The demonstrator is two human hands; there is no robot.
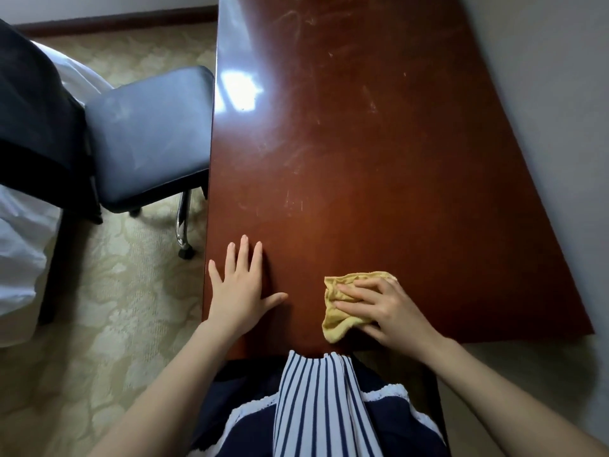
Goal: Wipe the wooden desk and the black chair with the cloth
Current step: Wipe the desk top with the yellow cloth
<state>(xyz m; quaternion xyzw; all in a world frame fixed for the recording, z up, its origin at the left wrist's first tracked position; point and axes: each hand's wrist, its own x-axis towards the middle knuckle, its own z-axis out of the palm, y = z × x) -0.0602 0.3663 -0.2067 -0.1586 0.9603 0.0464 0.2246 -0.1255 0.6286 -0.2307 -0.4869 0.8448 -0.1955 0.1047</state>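
The reddish-brown wooden desk (379, 143) stretches away from me, its glossy top marked with pale scratches and smears. A crumpled yellow cloth (336, 316) lies near the desk's front edge. My right hand (382, 308) rests on top of it, fingers spread over the cloth and pressing it to the wood. My left hand (242, 285) lies flat on the desk near its front left corner, fingers straight and spread. The black chair (145, 133) stands on the left, its padded seat partly tucked against the desk's left edge.
Patterned beige carpet (108, 308) covers the floor left of the desk. A bed with white sheets (19, 252) and dark fabric (29, 103) stands at the far left, behind the chair. A pale wall (560, 127) runs along the desk's right side.
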